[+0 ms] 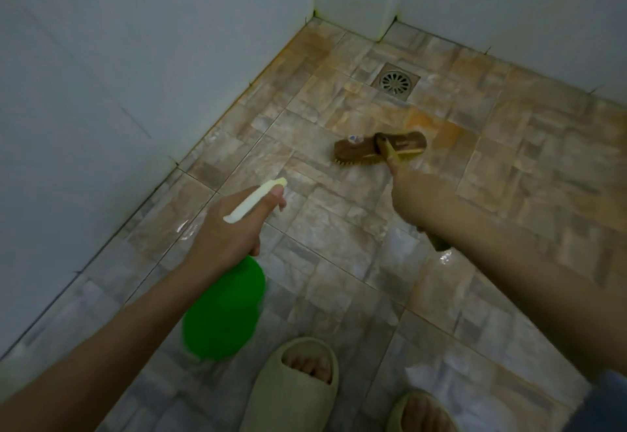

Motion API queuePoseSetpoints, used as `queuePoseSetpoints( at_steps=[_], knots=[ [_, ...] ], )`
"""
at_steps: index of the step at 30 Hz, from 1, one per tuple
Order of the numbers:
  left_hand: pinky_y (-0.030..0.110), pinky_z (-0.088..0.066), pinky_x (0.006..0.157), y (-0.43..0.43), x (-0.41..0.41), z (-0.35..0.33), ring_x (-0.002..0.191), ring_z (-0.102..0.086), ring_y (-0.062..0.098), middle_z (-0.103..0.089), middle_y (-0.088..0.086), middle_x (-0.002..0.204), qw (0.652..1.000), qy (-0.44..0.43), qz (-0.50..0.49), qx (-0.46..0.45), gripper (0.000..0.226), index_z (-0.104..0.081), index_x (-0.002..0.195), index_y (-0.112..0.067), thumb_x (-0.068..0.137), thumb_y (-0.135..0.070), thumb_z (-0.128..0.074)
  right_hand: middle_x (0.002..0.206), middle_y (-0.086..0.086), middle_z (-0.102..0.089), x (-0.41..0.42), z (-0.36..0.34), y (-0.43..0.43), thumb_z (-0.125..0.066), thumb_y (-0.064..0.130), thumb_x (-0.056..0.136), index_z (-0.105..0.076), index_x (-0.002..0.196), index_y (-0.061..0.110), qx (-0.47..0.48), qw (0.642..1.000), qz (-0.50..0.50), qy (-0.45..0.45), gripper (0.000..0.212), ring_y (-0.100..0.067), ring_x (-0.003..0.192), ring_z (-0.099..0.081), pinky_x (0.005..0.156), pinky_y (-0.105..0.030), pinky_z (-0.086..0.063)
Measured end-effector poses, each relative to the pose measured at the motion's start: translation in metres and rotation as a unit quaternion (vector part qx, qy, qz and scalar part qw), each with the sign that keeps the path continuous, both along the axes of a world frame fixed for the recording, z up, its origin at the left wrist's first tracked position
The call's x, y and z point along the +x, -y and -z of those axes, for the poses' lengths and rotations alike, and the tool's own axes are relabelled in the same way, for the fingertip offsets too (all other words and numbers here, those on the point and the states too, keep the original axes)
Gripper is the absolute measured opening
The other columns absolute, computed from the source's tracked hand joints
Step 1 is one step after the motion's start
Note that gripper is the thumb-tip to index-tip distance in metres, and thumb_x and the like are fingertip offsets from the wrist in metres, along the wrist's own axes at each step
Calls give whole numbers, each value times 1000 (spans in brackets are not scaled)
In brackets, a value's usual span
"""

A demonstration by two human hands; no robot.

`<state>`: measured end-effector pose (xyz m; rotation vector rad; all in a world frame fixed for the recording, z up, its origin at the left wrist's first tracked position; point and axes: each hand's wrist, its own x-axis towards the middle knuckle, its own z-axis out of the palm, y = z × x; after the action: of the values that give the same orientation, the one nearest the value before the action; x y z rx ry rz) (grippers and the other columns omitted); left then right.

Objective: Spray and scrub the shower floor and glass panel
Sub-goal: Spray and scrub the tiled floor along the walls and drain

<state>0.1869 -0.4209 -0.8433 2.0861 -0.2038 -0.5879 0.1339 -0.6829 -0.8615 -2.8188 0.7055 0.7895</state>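
1. Our left hand (225, 228) is wrapped around the neck of the green spray bottle (224, 312), a finger on the trigger under its pale nozzle (255, 200) — aimed out over the shower floor (339, 245).
2. Our right hand (412, 199) is clenched on the handle of the scrub brush (380, 148).
3. The brush head rests bristles-down on the wet stone-pattern tiles, near the drain (395, 81).
4. Our hands are well apart — our slippers (291, 387) stand below them.
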Motion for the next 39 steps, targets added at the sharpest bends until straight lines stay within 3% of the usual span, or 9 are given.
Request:
queuePoseSetpoints(
  at_steps=[3, 10, 15, 19, 22, 25, 30, 36, 39],
  knots=[
    [20, -44, 45, 6, -2, 4, 41, -49, 12, -73, 13, 81, 999, -32, 14, -16, 58, -73, 86, -19, 84, -72, -48, 71, -10, -47, 3, -4, 16, -33, 3, 96, 14, 152, 32, 39, 998, 45, 14, 79, -24, 51, -62, 50, -38, -57],
    [23, -44, 41, 19, -3, 11, 41, -52, 12, -69, 8, 59, 997, -73, -18, 31, 58, -67, 67, -13, 88, -66, -61, 93, -16, -54, -7, -5, 15, -31, 0, 97, 7, 154, 26, 18, 999, 40, -7, 74, -22, 51, -55, 50, -35, -52],
    [29, -48, 49, 23, -9, 7, 41, -52, 15, -78, 3, 76, 997, -75, 22, -4, 52, -76, 73, -14, 92, -60, -58, 86, -13, -48, -6, -6, 18, -30, 4, 98, 3, 154, 28, 16, 1000, 23, -7, 69, -23, 54, -58, 42, -32, -50],
    [25, -47, 44, 27, -11, 9, 45, -56, 13, -73, 13, 66, 998, -60, -7, 8, 58, -72, 69, -7, 91, -60, -62, 115, -23, -54, -13, -22, 15, -34, 2, 97, 6, 153, 33, 46, 997, 37, -41, 76, -24, 57, -61, 44, -32, -51],
    [24, -47, 45, 25, -4, 8, 41, -52, 12, -75, 12, 72, 998, -60, -25, -4, 53, -74, 72, -17, 91, -63, -58, 87, -12, -57, -34, -39, -7, -40, 3, 96, 0, 154, 18, 61, 992, 14, -113, 72, -18, 57, -53, 51, -30, -50],
    [26, -48, 48, 24, 0, 4, 41, -50, 14, -76, 19, 92, 997, -63, 9, -33, 38, -77, 83, -39, 91, -68, -53, 70, -4, -48, -37, -22, -14, -36, 0, 95, 9, 153, 14, -4, 998, -30, -49, 75, -17, 52, -47, 54, -32, -47],
    [24, -46, 47, 35, 2, 4, 38, -48, 12, -76, 22, 94, 998, -32, 10, -49, 43, -78, 90, -27, 95, -60, -52, 89, -12, -46, 17, 3, 65, -32, 19, 102, -16, 143, 55, 44, 990, 35, 132, 57, -24, 59, -50, 46, -31, -45],
    [21, -46, 44, 49, 15, 2, 37, -50, 11, -76, 22, 92, 999, -14, 12, -51, 41, -78, 87, -32, 96, -61, -49, 97, -18, -61, -12, -24, 33, -37, 5, 97, 2, 154, 20, 28, 997, 53, -50, 71, -21, 53, -51, 43, -35, -49],
    [25, -46, 45, 58, 18, 1, 39, -52, 15, -77, 17, 94, 998, -21, 19, -62, 43, -78, 83, -29, 98, -58, -50, 94, -16, -54, 19, -9, 62, -38, 5, 97, 0, 154, 30, -7, 999, 1, 42, 73, -21, 52, -51, 37, -30, -44]
  ],
)
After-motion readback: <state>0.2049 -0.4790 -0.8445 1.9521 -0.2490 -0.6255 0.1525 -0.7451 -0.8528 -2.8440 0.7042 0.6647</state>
